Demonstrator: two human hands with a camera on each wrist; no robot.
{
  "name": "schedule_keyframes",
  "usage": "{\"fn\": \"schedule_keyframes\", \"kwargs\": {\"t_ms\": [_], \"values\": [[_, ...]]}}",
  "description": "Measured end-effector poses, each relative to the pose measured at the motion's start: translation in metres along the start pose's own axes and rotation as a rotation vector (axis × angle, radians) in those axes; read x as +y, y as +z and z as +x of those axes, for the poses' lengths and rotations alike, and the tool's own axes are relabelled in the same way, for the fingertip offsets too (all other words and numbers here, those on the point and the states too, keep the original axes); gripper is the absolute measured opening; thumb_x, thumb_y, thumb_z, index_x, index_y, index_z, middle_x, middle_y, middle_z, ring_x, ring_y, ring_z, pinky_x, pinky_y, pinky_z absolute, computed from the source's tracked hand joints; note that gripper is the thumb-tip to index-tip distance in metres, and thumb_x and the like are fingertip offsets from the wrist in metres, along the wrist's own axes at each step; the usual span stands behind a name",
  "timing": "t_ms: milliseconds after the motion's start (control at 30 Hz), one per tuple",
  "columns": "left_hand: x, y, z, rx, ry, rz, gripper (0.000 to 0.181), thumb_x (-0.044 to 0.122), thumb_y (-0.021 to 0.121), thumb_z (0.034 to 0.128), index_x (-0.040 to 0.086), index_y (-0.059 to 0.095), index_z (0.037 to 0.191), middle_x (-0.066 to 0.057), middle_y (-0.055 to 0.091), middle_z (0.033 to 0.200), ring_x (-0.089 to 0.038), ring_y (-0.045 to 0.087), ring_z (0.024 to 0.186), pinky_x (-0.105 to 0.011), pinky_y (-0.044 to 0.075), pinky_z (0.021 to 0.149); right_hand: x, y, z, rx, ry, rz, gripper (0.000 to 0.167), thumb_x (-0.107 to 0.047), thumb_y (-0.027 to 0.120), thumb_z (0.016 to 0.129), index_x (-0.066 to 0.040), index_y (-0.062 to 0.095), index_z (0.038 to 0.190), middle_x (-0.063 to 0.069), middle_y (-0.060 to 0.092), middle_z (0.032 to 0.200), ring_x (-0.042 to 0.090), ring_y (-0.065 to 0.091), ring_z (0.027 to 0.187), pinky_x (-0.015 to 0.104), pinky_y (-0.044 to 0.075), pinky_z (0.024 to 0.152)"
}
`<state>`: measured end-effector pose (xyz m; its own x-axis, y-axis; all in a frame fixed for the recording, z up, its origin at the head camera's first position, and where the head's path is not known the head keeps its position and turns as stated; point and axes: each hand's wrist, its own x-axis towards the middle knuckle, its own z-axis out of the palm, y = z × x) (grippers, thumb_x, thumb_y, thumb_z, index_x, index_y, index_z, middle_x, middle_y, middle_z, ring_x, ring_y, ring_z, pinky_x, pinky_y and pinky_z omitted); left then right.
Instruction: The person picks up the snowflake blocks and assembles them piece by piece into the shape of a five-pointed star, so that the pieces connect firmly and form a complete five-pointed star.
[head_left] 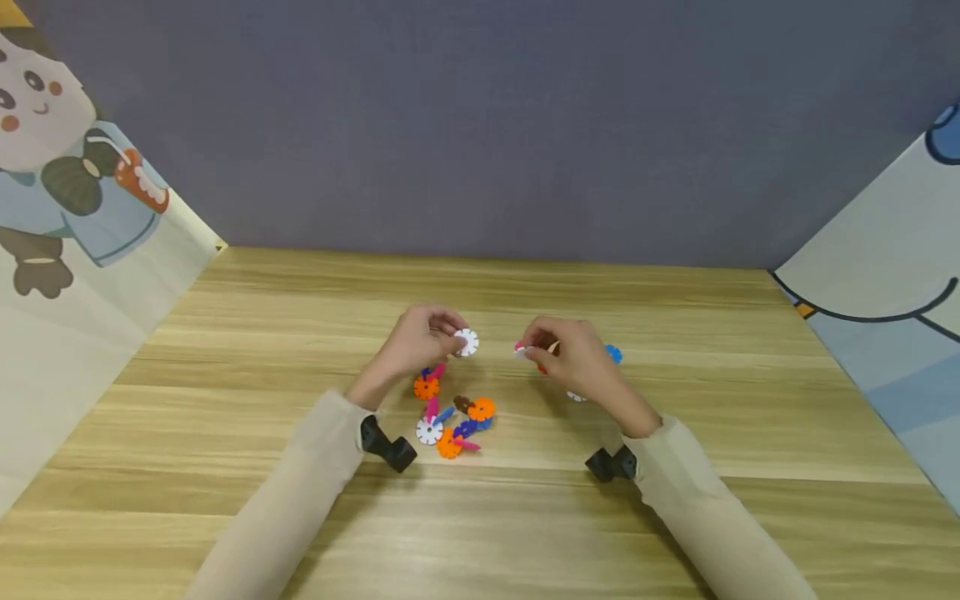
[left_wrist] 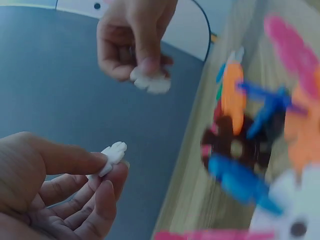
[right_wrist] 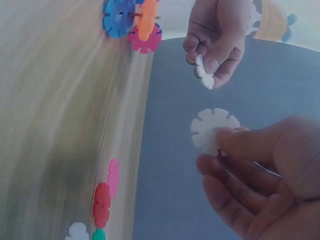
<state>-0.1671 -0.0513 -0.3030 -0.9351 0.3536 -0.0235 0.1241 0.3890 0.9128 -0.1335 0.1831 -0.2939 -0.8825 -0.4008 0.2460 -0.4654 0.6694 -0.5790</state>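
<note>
A white notched plastic disc (head_left: 468, 342) is pinched between the thumb and fingers of my left hand (head_left: 417, 340). Across from it, my right hand (head_left: 576, 357) pinches a second white notched disc (right_wrist: 215, 125). Both discs are raised above the wooden table (head_left: 675, 517), with a gap between them. Under and in front of the left hand lie interlocked notched discs, among them an orange one (head_left: 482, 408), a white one (head_left: 429, 430) and a brown one (left_wrist: 236, 145). How all of these join is partly hidden.
Loose discs lie around the right hand: a blue one (head_left: 614, 353), a white one (head_left: 576, 397), a red one (right_wrist: 102, 205) and a pink one (right_wrist: 113, 177). A grey panel (head_left: 495, 133) stands along the table's back edge, with cartoon-printed sheets at both sides.
</note>
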Motion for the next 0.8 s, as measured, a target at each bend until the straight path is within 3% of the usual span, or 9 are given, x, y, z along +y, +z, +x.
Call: {"fn": "schedule_keyframes", "kwargs": {"t_ms": [200,467,700,800], "values": [[0.011,0.012,-0.006,-0.049,0.014,-0.131,0.021,-0.002,0.065,0.0839,-0.008,0.064,0.104,-0.016,0.066,0.086,-0.038,0.066,0.078,-0.047,0.057,0.069,-0.006,0.0,0.0,0.08,-0.042,0.01,0.006,-0.004,0.07,0.084,-0.007,0.065,0.086,0.003,0.068,0.077,0.011,0.06,0.064,0.024,0.053,0.06],[0.014,0.022,-0.007,-0.096,0.011,-0.179,0.021,0.001,0.064,0.0854,-0.007,0.064,0.105,-0.015,0.067,0.086,-0.043,0.064,0.082,-0.049,0.056,0.073,-0.009,0.003,0.0,0.124,-0.096,0.043,0.007,-0.001,0.07,0.083,-0.004,0.064,0.085,0.006,0.068,0.078,0.016,0.065,0.07,0.025,0.054,0.06],[0.012,0.027,-0.008,-0.081,-0.013,-0.21,0.022,-0.001,0.064,0.0856,-0.008,0.064,0.106,-0.017,0.068,0.087,-0.016,0.064,0.067,-0.044,0.057,0.071,-0.01,0.007,-0.001,0.143,-0.14,0.03,0.007,0.001,0.07,0.082,-0.004,0.066,0.085,0.007,0.069,0.08,0.016,0.064,0.071,0.028,0.055,0.063],[0.014,0.027,-0.008,-0.056,-0.037,-0.234,0.022,-0.002,0.064,0.0855,-0.009,0.064,0.106,-0.017,0.069,0.087,-0.013,0.063,0.065,-0.038,0.057,0.068,-0.01,0.009,0.0,0.172,-0.179,0.009,0.007,0.002,0.07,0.082,-0.003,0.066,0.085,0.007,0.069,0.081,0.016,0.064,0.071,0.028,0.055,0.063]]}}
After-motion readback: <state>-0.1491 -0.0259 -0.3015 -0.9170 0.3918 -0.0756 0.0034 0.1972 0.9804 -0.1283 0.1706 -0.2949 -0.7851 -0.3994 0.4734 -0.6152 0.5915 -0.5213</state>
